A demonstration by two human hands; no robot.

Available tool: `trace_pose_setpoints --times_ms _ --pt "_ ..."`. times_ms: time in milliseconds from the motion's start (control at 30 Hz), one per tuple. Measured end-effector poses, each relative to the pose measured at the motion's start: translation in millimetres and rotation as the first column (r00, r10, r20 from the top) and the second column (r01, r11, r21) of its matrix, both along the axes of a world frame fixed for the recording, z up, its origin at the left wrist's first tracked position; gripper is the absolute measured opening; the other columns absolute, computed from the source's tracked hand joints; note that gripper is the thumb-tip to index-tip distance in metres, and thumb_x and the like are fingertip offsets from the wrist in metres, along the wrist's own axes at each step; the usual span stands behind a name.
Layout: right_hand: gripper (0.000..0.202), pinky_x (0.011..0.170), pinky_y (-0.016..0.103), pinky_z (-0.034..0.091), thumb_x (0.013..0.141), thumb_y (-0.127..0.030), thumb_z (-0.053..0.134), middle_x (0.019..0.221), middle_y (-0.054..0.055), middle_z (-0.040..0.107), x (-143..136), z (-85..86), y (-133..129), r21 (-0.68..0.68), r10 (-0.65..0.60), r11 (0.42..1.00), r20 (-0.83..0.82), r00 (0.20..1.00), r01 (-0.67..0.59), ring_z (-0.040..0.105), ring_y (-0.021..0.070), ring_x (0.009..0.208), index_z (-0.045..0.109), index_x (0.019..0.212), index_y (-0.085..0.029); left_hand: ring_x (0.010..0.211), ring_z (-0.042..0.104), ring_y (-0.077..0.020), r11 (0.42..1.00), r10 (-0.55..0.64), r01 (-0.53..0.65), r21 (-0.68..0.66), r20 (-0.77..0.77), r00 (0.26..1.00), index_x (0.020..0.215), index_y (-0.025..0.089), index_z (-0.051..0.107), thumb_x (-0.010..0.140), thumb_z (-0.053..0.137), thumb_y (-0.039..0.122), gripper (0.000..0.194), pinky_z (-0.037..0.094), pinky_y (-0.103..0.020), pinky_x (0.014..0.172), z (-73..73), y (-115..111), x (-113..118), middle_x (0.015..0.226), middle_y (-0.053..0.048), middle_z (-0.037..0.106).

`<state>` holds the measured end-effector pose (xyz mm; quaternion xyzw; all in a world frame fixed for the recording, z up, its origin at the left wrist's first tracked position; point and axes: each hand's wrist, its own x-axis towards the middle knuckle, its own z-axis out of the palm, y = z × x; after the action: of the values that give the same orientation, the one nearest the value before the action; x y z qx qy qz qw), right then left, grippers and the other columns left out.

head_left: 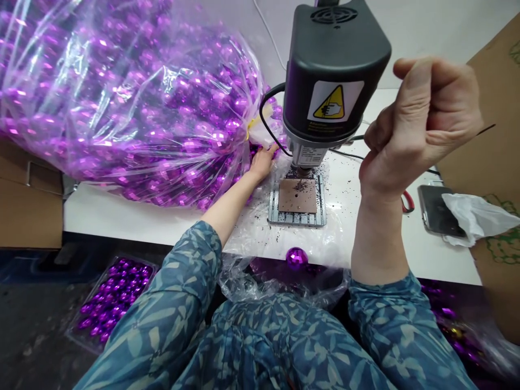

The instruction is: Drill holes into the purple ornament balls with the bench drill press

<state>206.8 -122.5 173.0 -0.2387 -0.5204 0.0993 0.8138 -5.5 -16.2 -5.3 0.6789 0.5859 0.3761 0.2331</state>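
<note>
My left hand (263, 161) reaches to the mouth of a large clear plastic bag (162, 108) full of shiny purple faceted balls. Its visible fingers are stretched out; the others are partly hidden. My right hand (422, 122) is raised beside the black motor housing (335, 59) of a small drill press, its fingers curled closed. Whatever lies inside that fist is hidden. Below the motor, a brown square board (298, 196) with a small hole rests on the slotted metal base (296, 219), scattered with dark shavings. One purple ball (297, 258) sits at the table's front edge.
A clear tray (152, 271) of purple balls stands low at left. Clear plastic film (244, 279) hangs at the table front. On the right are a phone (436, 210), white tissue (477, 216) and a cardboard box (493, 179). Another carton (30, 200) is at left.
</note>
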Motion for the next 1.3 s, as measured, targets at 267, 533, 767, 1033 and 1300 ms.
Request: trace_pose_setpoints --times_ms 267,533,767,1033,1300 --pt "0.046 0.064 0.02 0.059 0.083 -0.062 0.074 0.076 -0.002 0.068 -4 3.2 -4 -0.016 -0.003 1.0 -0.028 1.0 0.003 0.07 0.0057 0.067 0.078 0.089 -0.017 0.103 0.075 -0.0279 0.995 0.0 0.044 -0.094 0.421 0.907 0.13 0.023 0.072 0.098 0.07 0.035 0.034 0.061 -0.048 0.099 33.6 -73 -26 0.118 -0.012 0.076" --pt "0.043 0.06 0.015 0.054 0.078 -0.058 0.077 0.073 -0.002 0.068 -9 6.5 -3 0.03 0.061 0.998 -0.104 0.993 -0.059 0.065 0.0024 0.062 0.078 0.085 -0.016 0.085 0.079 -0.0273 0.855 -0.036 0.426 -0.294 0.787 0.616 0.116 0.021 0.074 0.1 0.058 0.068 0.051 0.066 -0.048 0.081 39.5 -141 -17 0.105 -0.015 0.079" --pt "0.042 0.059 0.017 0.054 0.079 -0.059 0.075 0.076 -0.005 0.07 -9 6.8 -7 0.009 0.041 0.999 -0.066 0.997 -0.041 0.048 -0.0025 0.047 0.076 0.085 -0.017 0.093 0.079 -0.0264 0.853 0.03 0.416 -0.315 0.826 0.564 0.111 0.022 0.073 0.091 0.073 0.07 0.052 0.067 -0.041 0.078 25.1 -149 -2 0.103 -0.013 0.081" --pt "0.044 0.07 0.018 0.058 0.08 -0.06 0.075 0.072 -0.001 0.063 -11 7.0 -7 0.02 0.049 0.999 -0.073 0.996 -0.048 0.069 0.0057 0.075 0.075 0.085 -0.017 0.085 0.078 -0.0278 0.816 0.076 0.452 -0.359 0.843 0.532 0.105 0.021 0.072 0.098 0.055 0.06 0.043 0.062 -0.04 0.065 27.2 -163 -2 0.1 -0.014 0.082" --pt "0.049 0.083 0.022 0.064 0.086 -0.064 0.064 0.081 0.0 0.063 -8 4.9 -8 -0.04 -0.038 0.998 0.026 0.999 0.039 0.072 0.0071 0.086 0.075 0.09 -0.016 0.079 0.071 -0.0145 0.951 0.067 0.162 -0.263 0.688 0.723 0.118 0.023 0.067 0.081 0.089 0.047 0.049 0.054 -0.025 0.064 1.3 -162 12 0.101 -0.004 0.078"
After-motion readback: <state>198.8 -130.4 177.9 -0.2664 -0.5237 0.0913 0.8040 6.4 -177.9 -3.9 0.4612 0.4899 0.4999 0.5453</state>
